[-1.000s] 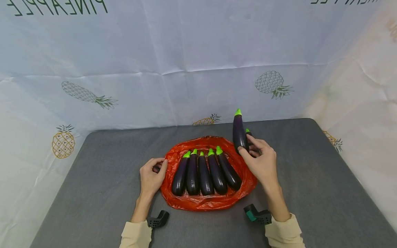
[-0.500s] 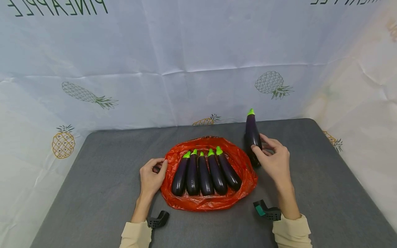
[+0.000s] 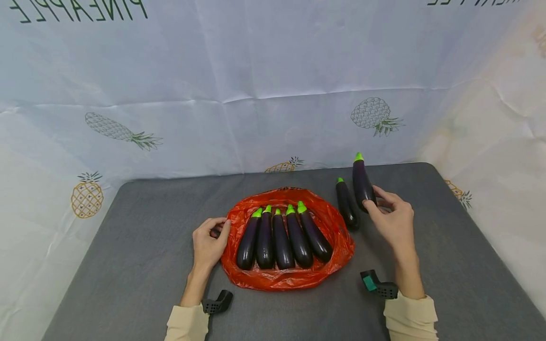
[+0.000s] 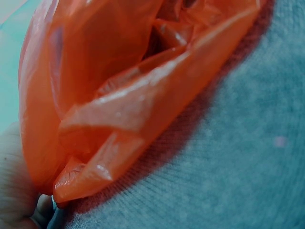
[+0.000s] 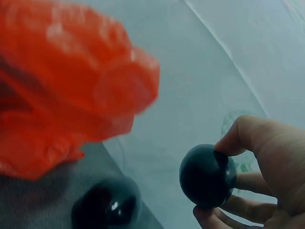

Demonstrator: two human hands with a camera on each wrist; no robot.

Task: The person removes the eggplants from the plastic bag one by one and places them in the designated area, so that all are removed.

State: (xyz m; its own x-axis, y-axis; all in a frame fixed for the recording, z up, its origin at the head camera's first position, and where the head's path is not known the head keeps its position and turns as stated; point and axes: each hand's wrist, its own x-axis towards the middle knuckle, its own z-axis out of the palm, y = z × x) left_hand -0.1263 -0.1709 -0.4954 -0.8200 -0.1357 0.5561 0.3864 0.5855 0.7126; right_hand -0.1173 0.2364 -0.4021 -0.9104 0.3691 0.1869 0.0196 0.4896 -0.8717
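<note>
My right hand grips a dark purple eggplant with a bright green stem end, holding it by its lower part. In the right wrist view the rounded bottom of this eggplant sits between thumb and fingers. Just left of it another eggplant lies on the table. A red plastic bag, its mouth rolled wide, holds several eggplants side by side, stems pointing away. My left hand pinches the bag's left rim; the left wrist view shows the thumb against the red plastic.
The grey cloth-covered table ends at a white curtain printed with pineapples, which hangs behind and at both sides. A black wrist device sits at each forearm, one on the left and one on the right.
My right hand has carried its eggplant rightward, away from the bag and past the eggplant lying on the table, which now shows fully. The left hand and the bag have stayed in place.
</note>
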